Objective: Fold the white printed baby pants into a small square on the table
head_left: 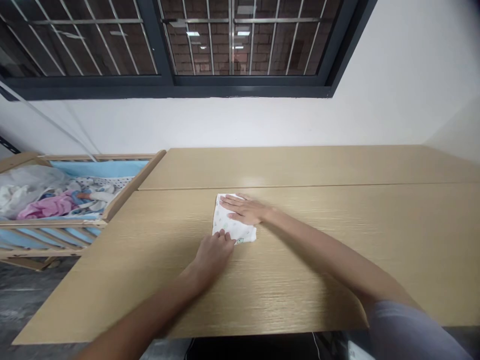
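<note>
A folded white cloth [236, 229] with a small faint print and a green motif near its lower edge lies flat on the wooden table [318, 240]. My right hand [245, 210] rests on its upper right part, palm down, fingers stretched out to the left. At the lower left corner, my left hand [215, 251] has its fingers curled over the cloth's edge. The thumb of that hand is partly hidden, as is the bit of cloth under it.
To the left stands a wooden crib [135, 187] with a blue lining, holding crumpled clothes, a pink garment [50, 206] and a clear plastic bag [32, 180]. A seam crosses the tabletop behind the cloth. A barred window [243, 86] is above the white wall [243, 122].
</note>
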`<state>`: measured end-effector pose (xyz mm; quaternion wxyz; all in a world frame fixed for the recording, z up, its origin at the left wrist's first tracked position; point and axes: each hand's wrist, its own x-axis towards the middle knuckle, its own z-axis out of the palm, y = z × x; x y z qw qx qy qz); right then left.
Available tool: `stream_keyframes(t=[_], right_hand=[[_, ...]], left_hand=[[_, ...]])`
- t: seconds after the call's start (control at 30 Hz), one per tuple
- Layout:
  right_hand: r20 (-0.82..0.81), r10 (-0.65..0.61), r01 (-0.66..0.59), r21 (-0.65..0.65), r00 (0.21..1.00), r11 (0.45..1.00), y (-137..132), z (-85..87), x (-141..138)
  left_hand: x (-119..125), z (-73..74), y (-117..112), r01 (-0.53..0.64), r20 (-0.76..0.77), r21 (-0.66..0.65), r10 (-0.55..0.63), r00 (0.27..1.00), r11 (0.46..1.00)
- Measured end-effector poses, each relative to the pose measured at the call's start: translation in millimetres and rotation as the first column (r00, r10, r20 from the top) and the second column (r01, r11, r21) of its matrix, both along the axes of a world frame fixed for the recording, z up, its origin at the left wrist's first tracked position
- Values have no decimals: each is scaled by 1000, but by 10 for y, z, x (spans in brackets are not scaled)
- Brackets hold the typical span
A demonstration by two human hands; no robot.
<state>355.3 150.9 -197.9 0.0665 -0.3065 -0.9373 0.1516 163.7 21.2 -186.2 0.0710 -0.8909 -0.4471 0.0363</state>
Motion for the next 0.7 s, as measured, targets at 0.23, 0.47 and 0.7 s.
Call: stream_keyframes(t=[0.23, 0.47, 0.7], right_hand=[[-95, -17, 18, 15, 995, 1000, 19, 1, 32], [-221, -84, 95, 36, 972, 995, -408, 172, 117], [-172, -84, 97, 66, 982, 993, -1012, 226, 313]], left_hand=[[-56, 68, 17, 3, 3, -53, -3, 1000, 999], [-117, 155, 70, -39, 56, -87, 44, 997, 995], [-427, 165, 188, -43, 301, -214, 107, 947, 976]])
